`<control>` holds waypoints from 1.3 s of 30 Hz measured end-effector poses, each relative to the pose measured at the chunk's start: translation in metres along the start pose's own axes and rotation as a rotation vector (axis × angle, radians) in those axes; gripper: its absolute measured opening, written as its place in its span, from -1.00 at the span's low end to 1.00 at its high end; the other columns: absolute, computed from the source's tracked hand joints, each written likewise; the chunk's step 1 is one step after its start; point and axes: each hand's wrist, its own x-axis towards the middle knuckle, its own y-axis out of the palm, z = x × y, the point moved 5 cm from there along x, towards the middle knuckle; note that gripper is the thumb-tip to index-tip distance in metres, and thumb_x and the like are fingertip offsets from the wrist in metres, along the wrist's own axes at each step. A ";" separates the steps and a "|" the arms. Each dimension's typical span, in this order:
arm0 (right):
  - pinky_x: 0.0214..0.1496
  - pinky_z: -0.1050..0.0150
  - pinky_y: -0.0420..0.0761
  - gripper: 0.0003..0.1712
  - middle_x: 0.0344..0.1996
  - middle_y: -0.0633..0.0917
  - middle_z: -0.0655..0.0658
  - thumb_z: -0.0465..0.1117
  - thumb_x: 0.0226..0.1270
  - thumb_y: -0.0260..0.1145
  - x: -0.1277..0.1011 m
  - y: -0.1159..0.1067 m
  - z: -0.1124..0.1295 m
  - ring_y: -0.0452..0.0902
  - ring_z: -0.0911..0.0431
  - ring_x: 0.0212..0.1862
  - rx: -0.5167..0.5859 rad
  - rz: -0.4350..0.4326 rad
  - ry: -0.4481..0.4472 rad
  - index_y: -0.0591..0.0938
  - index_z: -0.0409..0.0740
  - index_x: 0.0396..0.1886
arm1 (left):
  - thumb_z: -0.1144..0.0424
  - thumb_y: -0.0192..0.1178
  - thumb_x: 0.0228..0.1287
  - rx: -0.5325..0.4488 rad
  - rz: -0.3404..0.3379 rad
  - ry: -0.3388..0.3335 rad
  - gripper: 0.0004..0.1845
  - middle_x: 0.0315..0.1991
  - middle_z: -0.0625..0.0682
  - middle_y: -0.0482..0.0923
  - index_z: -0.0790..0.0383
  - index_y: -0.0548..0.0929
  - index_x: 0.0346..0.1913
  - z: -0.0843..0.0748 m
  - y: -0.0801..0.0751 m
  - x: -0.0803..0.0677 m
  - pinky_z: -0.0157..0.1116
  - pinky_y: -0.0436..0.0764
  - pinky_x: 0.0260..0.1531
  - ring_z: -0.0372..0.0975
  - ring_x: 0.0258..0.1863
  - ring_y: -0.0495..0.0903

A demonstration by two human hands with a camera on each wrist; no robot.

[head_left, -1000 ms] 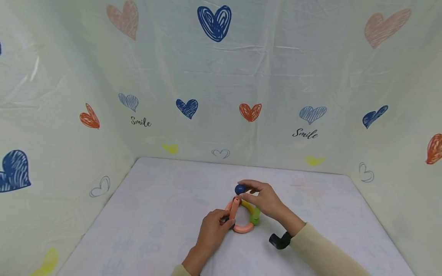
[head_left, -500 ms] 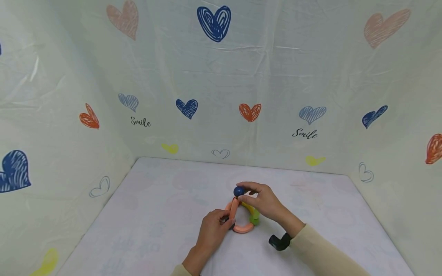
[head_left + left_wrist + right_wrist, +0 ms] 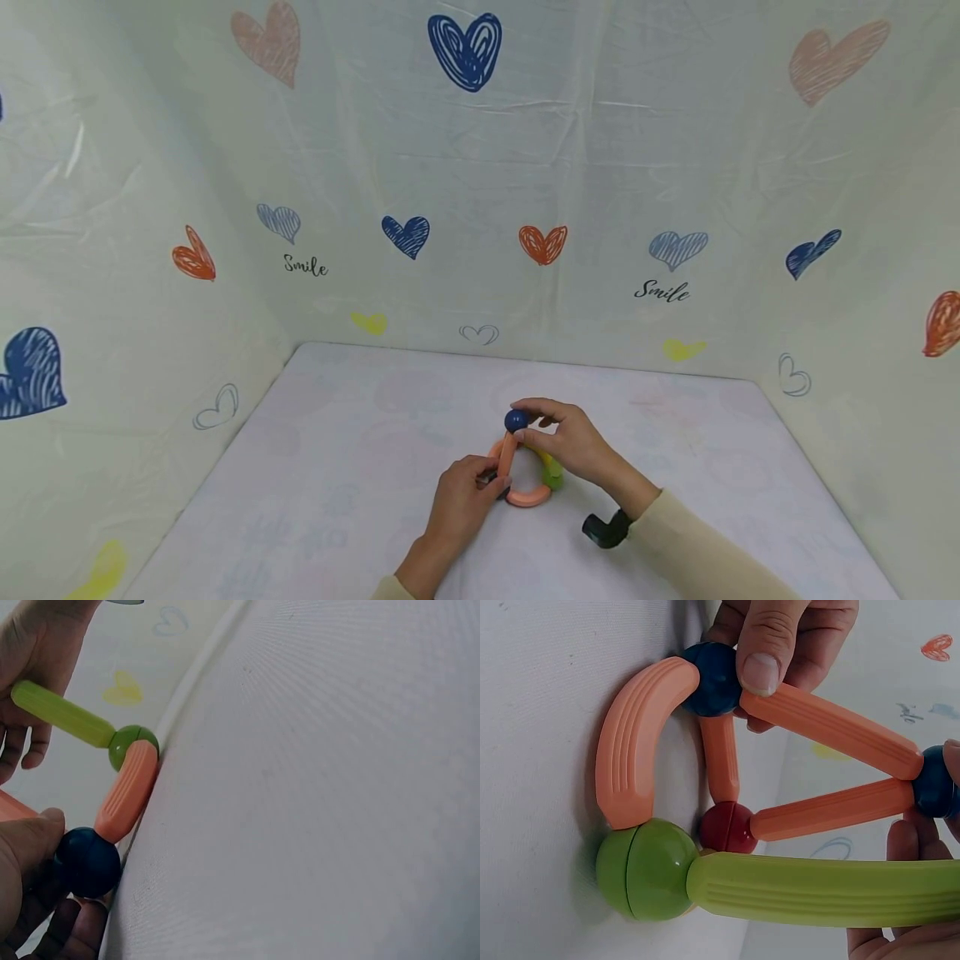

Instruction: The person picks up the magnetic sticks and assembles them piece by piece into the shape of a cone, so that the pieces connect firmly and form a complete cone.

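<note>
We see a small frame of sticks (image 3: pixel 527 475) and balls standing on the white table (image 3: pixel 337 433), near its middle. Our right hand (image 3: pixel 570 442) pinches the top blue ball (image 3: pixel 515 420) between thumb and fingers. Our left hand (image 3: pixel 461 500) pinches the lower blue ball (image 3: pixel 714 679), where a curved orange stick (image 3: pixel 634 746) meets it. A green stick (image 3: pixel 817 889) runs from the green ball (image 3: pixel 641 870). We see no containers.

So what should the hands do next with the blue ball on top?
Probably let the right hand ease off the top blue ball, gently. It already sits on the orange stick tips, and the left hand holds the bottom blue ball steady.
</note>
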 end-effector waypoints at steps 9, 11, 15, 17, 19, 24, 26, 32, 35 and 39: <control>0.17 0.05 0.62 -0.55 0.02 0.79 0.04 -0.10 0.42 0.49 0.000 0.000 0.000 0.63 0.03 0.07 0.005 -0.005 -0.001 0.71 -0.09 0.25 | 0.13 0.54 0.24 -0.003 -0.004 -0.005 -0.70 -0.17 -0.10 0.74 0.17 0.83 -0.02 0.001 0.001 0.001 -0.41 0.62 -0.29 -0.35 -0.25 0.59; 0.17 0.05 0.62 -0.55 0.02 0.79 0.04 -0.10 0.42 0.49 0.000 0.000 0.000 0.62 0.06 0.06 0.004 -0.007 -0.003 0.72 -0.08 0.25 | 0.14 0.54 0.24 -0.017 -0.006 -0.005 -0.70 -0.16 -0.09 0.74 0.17 0.83 -0.02 0.002 0.001 0.001 -0.41 0.63 -0.28 -0.34 -0.24 0.60; 0.16 0.07 0.62 -0.54 0.02 0.79 0.04 -0.09 0.43 0.48 -0.001 0.000 0.000 0.62 0.09 0.05 0.005 -0.006 -0.011 0.71 -0.10 0.25 | 0.16 0.54 0.25 -0.043 -0.009 0.001 -0.72 -0.16 -0.10 0.75 0.16 0.83 -0.02 0.003 0.000 0.001 -0.41 0.64 -0.25 -0.33 -0.22 0.62; 0.16 0.07 0.62 -0.54 0.02 0.80 0.04 -0.09 0.43 0.48 -0.001 0.000 0.000 0.62 0.09 0.05 0.008 -0.006 -0.014 0.71 -0.12 0.26 | 0.16 0.53 0.26 -0.048 -0.008 0.004 -0.72 -0.16 -0.10 0.75 0.16 0.83 -0.02 0.003 0.000 0.001 -0.41 0.64 -0.25 -0.32 -0.22 0.62; 0.16 0.06 0.62 -0.54 0.02 0.80 0.04 -0.10 0.42 0.48 0.000 0.000 0.000 0.62 0.09 0.05 0.011 -0.005 -0.014 0.71 -0.11 0.26 | 0.16 0.53 0.26 -0.053 -0.006 0.006 -0.72 -0.16 -0.09 0.75 0.17 0.83 -0.01 0.002 0.000 0.001 -0.41 0.65 -0.25 -0.32 -0.22 0.63; 0.15 0.07 0.63 -0.55 0.02 0.79 0.04 -0.09 0.42 0.49 -0.001 0.000 0.000 0.63 0.12 0.04 0.018 -0.008 -0.019 0.71 -0.07 0.26 | 0.17 0.53 0.26 -0.061 -0.002 0.001 -0.71 -0.17 -0.10 0.74 0.18 0.83 -0.01 0.001 -0.001 0.000 -0.41 0.65 -0.25 -0.31 -0.21 0.63; 0.15 0.06 0.64 -0.55 0.02 0.79 0.03 -0.09 0.42 0.49 -0.001 0.000 0.000 0.63 0.13 0.03 0.021 -0.011 -0.021 0.71 -0.04 0.26 | 0.17 0.53 0.26 -0.066 -0.001 -0.004 -0.71 -0.17 -0.10 0.73 0.19 0.83 0.00 0.001 -0.001 0.000 -0.41 0.65 -0.25 -0.31 -0.21 0.63; 0.14 0.11 0.64 -0.51 0.05 0.78 0.02 -0.10 0.40 0.50 -0.003 0.000 0.001 0.63 0.13 0.02 0.029 -0.021 -0.011 0.68 -0.01 0.29 | 0.16 0.52 0.28 -0.092 0.007 -0.018 -0.69 -0.19 -0.11 0.71 0.20 0.81 0.01 0.000 0.000 0.001 -0.44 0.66 -0.26 -0.27 -0.19 0.64; 0.12 0.16 0.65 -0.49 0.05 0.78 0.01 -0.08 0.40 0.51 -0.004 0.001 0.000 0.63 0.13 0.02 0.037 -0.027 -0.006 0.67 -0.02 0.31 | 0.14 0.52 0.28 -0.097 0.012 -0.013 -0.66 -0.21 -0.12 0.69 0.20 0.79 0.05 -0.001 0.000 0.002 -0.44 0.64 -0.25 -0.25 -0.17 0.63; 0.10 0.19 0.65 -0.46 0.03 0.77 0.00 -0.07 0.39 0.52 -0.007 0.000 -0.002 0.64 0.11 0.01 0.058 -0.044 -0.002 0.66 -0.03 0.32 | 0.11 0.53 0.27 -0.076 -0.001 0.012 -0.60 -0.17 -0.10 0.70 0.17 0.77 0.11 -0.007 -0.004 0.006 -0.41 0.59 -0.22 -0.21 -0.14 0.60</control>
